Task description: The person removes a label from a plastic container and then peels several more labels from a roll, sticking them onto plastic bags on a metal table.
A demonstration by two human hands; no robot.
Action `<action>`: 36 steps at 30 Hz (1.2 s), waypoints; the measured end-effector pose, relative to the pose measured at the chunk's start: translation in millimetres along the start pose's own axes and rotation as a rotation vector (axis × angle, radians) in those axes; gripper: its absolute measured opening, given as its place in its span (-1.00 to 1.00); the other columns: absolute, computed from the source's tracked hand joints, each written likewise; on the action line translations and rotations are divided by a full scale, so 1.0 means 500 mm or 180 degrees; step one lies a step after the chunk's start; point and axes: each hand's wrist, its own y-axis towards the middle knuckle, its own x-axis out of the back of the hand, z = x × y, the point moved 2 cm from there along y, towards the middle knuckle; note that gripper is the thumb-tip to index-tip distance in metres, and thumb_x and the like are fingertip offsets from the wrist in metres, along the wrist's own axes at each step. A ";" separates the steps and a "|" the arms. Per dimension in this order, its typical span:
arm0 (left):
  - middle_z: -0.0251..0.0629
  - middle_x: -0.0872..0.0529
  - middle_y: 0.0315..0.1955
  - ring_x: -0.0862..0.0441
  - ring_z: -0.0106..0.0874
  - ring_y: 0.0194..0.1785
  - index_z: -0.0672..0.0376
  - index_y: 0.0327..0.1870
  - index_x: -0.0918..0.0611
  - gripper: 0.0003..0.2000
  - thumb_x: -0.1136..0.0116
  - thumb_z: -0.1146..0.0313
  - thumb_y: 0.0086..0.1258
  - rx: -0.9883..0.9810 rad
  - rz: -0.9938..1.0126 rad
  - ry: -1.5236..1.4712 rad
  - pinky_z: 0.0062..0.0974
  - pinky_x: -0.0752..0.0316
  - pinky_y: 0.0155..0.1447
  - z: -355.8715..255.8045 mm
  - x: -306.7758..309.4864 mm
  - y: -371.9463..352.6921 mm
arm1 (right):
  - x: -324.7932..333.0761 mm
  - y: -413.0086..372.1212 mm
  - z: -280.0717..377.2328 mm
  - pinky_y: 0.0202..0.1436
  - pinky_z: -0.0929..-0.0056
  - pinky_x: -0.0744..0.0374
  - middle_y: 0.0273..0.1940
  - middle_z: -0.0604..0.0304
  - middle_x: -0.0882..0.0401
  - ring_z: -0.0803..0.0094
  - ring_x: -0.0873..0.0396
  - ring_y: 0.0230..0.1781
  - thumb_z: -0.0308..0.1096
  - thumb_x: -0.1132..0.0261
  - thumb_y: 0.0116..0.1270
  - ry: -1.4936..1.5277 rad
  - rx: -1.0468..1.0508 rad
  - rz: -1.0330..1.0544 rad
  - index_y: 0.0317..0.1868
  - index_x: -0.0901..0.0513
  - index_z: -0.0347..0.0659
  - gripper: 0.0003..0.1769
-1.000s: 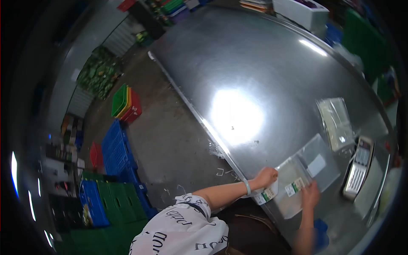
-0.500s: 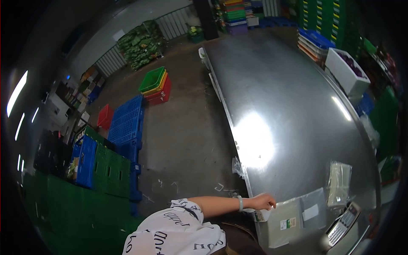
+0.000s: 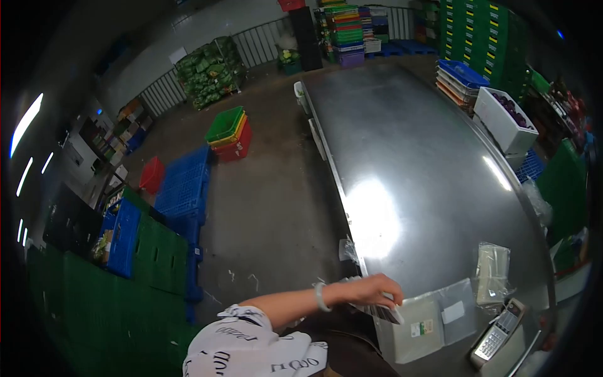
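From the lower left my left arm, with a pale bracelet, reaches over the near corner of the metal table [image 3: 433,144]. My left hand [image 3: 377,291] is closed in a pinch on a thin whitish label sheet [image 3: 391,313], seen almost edge-on. Just right of it lie flat clear plastic bags [image 3: 408,345], one bearing a small white and green label [image 3: 422,328]. A white paper rectangle [image 3: 453,311] lies on the bag beside it. My right hand is out of view.
A grey keypad device [image 3: 498,333] and a wrapped plastic packet [image 3: 493,271] lie right of the bags. A white foam box [image 3: 505,122] stands beyond the table's right edge. Blue pallets [image 3: 182,185], green crates [image 3: 157,257] and stacked baskets [image 3: 229,135] stand on the left.
My left hand has turned and shifted slightly left and up, and the label sheet has tilted with it. The camera view has moved a little. The bags lie where they were.
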 end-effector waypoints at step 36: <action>-0.46 -0.53 -0.57 -0.39 -0.71 -0.46 0.26 -0.47 -0.48 -0.85 -0.20 0.53 0.27 0.2126 0.0218 0.0102 -0.64 -0.35 -0.38 0.235 -0.236 -0.039 | 0.235 -0.069 0.432 -0.34 0.36 -0.51 -0.45 0.02 -0.64 0.24 -0.65 -0.42 -0.15 -0.32 0.29 0.3475 0.1573 0.0512 -0.19 -0.62 -0.22 -0.71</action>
